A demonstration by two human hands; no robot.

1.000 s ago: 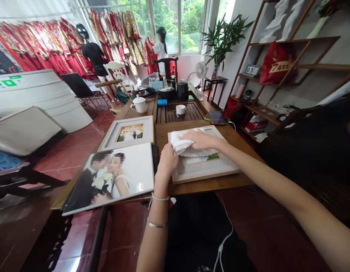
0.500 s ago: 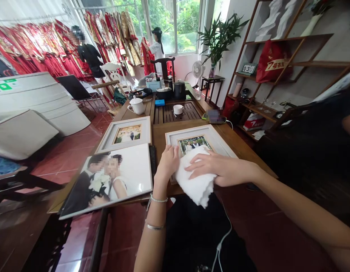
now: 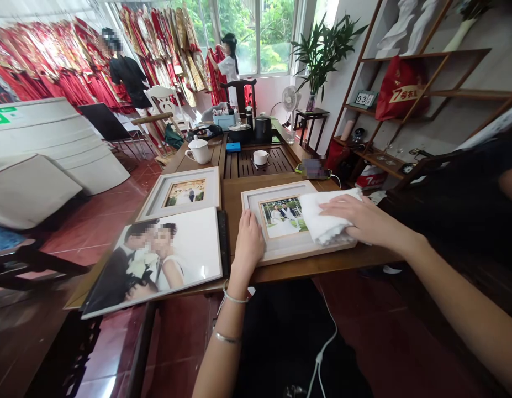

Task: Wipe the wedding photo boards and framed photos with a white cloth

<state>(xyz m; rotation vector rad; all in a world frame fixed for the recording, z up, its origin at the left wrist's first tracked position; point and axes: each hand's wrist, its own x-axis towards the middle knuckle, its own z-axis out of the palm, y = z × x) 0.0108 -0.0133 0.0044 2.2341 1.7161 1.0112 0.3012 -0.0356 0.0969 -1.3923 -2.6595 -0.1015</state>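
A white picture frame (image 3: 276,253) with a small wedding photo (image 3: 281,216) lies face up on the wooden table in front of me. My left hand (image 3: 249,237) grips its left edge, fingers together over the border. A folded white cloth (image 3: 325,213) covers the right part of the frame. My right hand (image 3: 355,217) is on the cloth, its fingers laid over the top and pressing it down. To the left lie a second picture frame (image 3: 156,209) and, nearer to me, a large wedding photo panel (image 3: 198,249) that reaches past the table edge.
On the table (image 3: 231,202) stand a white lidded teapot (image 3: 198,151), a white cup (image 3: 260,158) on a slatted tea tray (image 3: 243,168) and a dark pot (image 3: 263,129). A phone (image 3: 316,169) with a cable lies at the right. Two people are near the clothes racks behind.
My right hand has slid the cloth rightward across the frame, so the photo under it now shows. My left hand stays on the left edge.
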